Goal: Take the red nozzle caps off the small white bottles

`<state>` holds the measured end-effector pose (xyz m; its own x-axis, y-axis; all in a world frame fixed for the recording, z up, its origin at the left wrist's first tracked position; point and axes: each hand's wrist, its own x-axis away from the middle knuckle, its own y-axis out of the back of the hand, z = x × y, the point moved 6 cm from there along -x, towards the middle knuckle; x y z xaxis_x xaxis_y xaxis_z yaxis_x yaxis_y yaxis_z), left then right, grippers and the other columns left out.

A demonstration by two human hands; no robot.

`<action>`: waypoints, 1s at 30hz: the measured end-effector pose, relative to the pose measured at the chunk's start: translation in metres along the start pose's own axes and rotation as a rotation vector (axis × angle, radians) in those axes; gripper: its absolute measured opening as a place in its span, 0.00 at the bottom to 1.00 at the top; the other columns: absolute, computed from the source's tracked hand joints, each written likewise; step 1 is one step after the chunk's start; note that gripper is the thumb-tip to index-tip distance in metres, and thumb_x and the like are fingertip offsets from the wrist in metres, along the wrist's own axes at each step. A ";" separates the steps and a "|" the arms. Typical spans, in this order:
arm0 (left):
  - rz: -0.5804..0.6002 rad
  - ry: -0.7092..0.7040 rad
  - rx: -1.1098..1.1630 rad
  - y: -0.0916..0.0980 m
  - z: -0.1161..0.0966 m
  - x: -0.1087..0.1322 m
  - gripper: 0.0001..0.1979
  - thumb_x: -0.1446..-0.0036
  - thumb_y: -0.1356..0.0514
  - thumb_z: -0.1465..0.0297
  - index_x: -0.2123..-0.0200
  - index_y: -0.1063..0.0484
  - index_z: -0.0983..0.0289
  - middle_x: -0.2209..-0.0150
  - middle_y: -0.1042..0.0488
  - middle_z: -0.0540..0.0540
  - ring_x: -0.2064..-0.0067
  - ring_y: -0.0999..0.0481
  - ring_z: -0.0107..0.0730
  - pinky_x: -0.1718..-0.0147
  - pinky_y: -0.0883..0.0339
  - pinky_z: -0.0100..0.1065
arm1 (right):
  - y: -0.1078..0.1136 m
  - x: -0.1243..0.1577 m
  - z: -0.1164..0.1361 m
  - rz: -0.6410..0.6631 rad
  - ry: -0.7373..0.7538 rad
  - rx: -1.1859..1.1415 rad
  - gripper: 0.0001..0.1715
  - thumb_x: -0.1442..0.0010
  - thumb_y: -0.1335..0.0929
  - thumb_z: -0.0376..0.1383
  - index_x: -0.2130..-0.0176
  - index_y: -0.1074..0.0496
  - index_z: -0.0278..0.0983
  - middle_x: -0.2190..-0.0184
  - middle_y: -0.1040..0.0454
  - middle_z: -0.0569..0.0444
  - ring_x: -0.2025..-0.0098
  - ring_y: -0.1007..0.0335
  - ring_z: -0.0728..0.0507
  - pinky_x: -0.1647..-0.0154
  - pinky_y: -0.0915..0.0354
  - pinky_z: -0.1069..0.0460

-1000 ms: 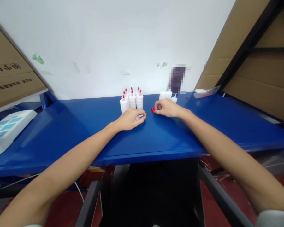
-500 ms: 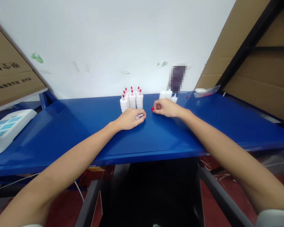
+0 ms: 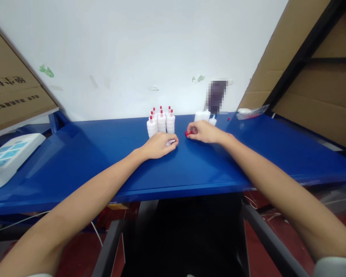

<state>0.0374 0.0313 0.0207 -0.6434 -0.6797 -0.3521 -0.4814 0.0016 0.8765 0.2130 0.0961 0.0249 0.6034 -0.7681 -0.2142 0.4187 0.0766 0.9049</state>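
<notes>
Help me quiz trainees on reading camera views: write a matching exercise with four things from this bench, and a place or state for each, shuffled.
1. left hand
2. right hand
3. red-tipped bottles
4. clear plastic bag

A. at the small red pieces
B. lying right of the other three
C. curled around a whitish piece
D. standing grouped beyond the left hand

Pairs: 1-C, 2-A, 3-D, 4-B

The left hand [image 3: 160, 146] holds a small white object [image 3: 170, 142]; red-tipped bottles [image 3: 162, 124] stand upright just beyond this hand. Small red pieces [image 3: 187, 134] lie at the fingertips of the right hand [image 3: 204, 131], and plain white bottles [image 3: 202, 116] stand just behind it.
</notes>
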 end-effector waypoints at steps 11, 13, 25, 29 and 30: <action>-0.003 -0.003 -0.002 0.000 0.000 0.000 0.12 0.35 0.45 0.66 0.61 0.22 0.63 0.66 0.21 0.51 0.66 0.24 0.32 0.64 0.36 0.32 | -0.001 0.000 0.002 0.021 0.014 -0.011 0.06 0.43 0.31 0.35 0.64 0.24 0.37 0.74 0.29 0.56 0.72 0.37 0.48 0.68 0.44 0.51; -0.001 -0.001 -0.003 0.000 0.000 0.000 0.12 0.35 0.45 0.66 0.60 0.22 0.63 0.65 0.21 0.51 0.66 0.24 0.32 0.64 0.36 0.32 | -0.001 0.000 0.002 0.020 0.020 -0.012 0.06 0.43 0.31 0.35 0.64 0.24 0.37 0.74 0.29 0.56 0.73 0.37 0.48 0.68 0.44 0.52; 0.005 0.000 -0.006 0.001 -0.001 0.000 0.12 0.36 0.45 0.66 0.60 0.22 0.63 0.65 0.20 0.52 0.66 0.24 0.32 0.64 0.36 0.32 | -0.003 0.000 0.005 -0.008 0.031 -0.043 0.08 0.42 0.29 0.38 0.65 0.32 0.38 0.76 0.31 0.59 0.74 0.37 0.48 0.68 0.44 0.52; 0.002 0.003 -0.008 0.000 -0.001 0.000 0.12 0.36 0.45 0.66 0.60 0.22 0.63 0.65 0.20 0.52 0.66 0.24 0.32 0.64 0.35 0.32 | -0.005 0.000 0.003 -0.010 0.035 -0.054 0.06 0.41 0.30 0.37 0.65 0.32 0.39 0.76 0.30 0.59 0.74 0.37 0.48 0.69 0.45 0.52; 0.003 0.003 -0.008 0.000 -0.001 0.000 0.12 0.35 0.45 0.66 0.60 0.22 0.63 0.65 0.20 0.52 0.66 0.24 0.32 0.64 0.35 0.32 | -0.005 0.000 0.003 -0.011 0.034 -0.051 0.06 0.41 0.31 0.37 0.65 0.32 0.39 0.76 0.30 0.59 0.73 0.37 0.48 0.69 0.46 0.52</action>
<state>0.0381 0.0308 0.0213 -0.6429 -0.6820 -0.3486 -0.4751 -0.0020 0.8800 0.2087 0.0939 0.0216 0.6211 -0.7471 -0.2369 0.4587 0.1015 0.8828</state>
